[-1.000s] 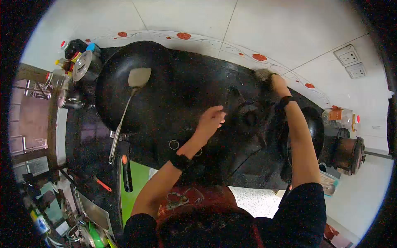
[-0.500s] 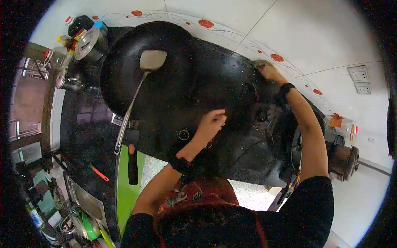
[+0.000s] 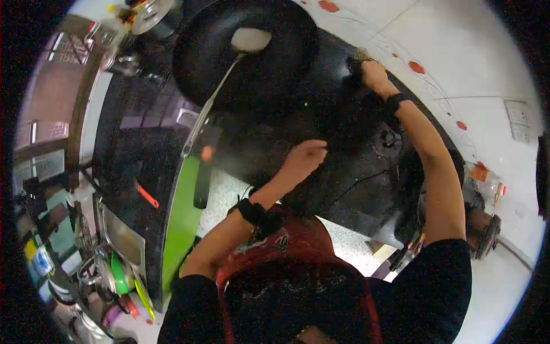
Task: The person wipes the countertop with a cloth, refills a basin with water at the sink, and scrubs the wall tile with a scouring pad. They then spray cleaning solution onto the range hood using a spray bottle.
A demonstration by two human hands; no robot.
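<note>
My right hand point(image 3: 376, 78) reaches to the back edge of the black stove top point(image 3: 321, 69), by the tiled wall. It is closed on a frayed, tan scouring pad point(image 3: 361, 55), pressed against the surface; the fingers hide part of the pad. My left hand point(image 3: 303, 160) hovers above the front part of the stove, with its fingers loosely curled and nothing seen in them. Left of the right hand sits a large black wok point(image 3: 192, 63). A metal spatula point(image 3: 251, 40) lies in the wok, its long handle hanging over the near rim.
A burner point(image 3: 388, 140) is at the right of the stove. A lidded metal pot point(image 3: 152, 16) and bottles stand at the far left. An orange-handled knife point(image 3: 148, 195) lies on the left counter, near a metal tray point(image 3: 123, 235). Right of my arm are a jar point(image 3: 483, 174) and a brown pot point(image 3: 484, 234).
The view has shifted, so the wok and stove appear higher and further right. My right hand has moved slightly left along the back edge with the scouring pad. My left hand still hovers.
</note>
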